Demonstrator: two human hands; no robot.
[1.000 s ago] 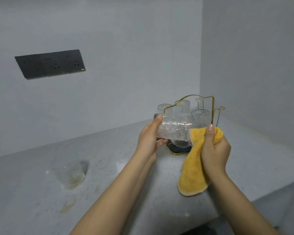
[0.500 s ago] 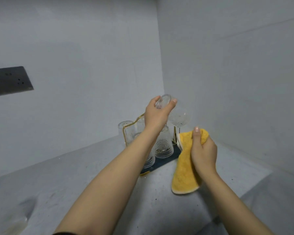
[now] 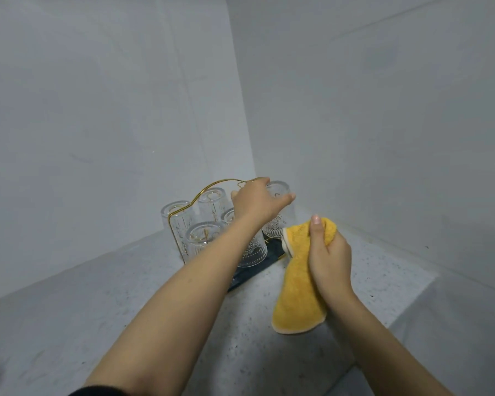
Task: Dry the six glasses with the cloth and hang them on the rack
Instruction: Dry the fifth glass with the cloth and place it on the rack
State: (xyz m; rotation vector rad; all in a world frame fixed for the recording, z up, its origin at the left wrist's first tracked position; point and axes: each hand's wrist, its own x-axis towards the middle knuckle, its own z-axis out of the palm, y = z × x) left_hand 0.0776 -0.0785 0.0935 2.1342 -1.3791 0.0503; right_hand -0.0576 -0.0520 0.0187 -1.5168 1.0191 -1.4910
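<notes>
Glass (image 3: 279,195) in left hand (image 3: 255,202) now sits inverted on rack (image 3: 212,185).

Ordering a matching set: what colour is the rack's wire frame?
Gold wire frame, on a dark base; head view.

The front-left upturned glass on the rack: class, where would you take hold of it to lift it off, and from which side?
Probably grip the front-left glass round its ribbed wall near the upturned base, coming from above. It stands mouth-down on the rack, so it must lift straight up; neighbouring glasses crowd its sides.
</notes>
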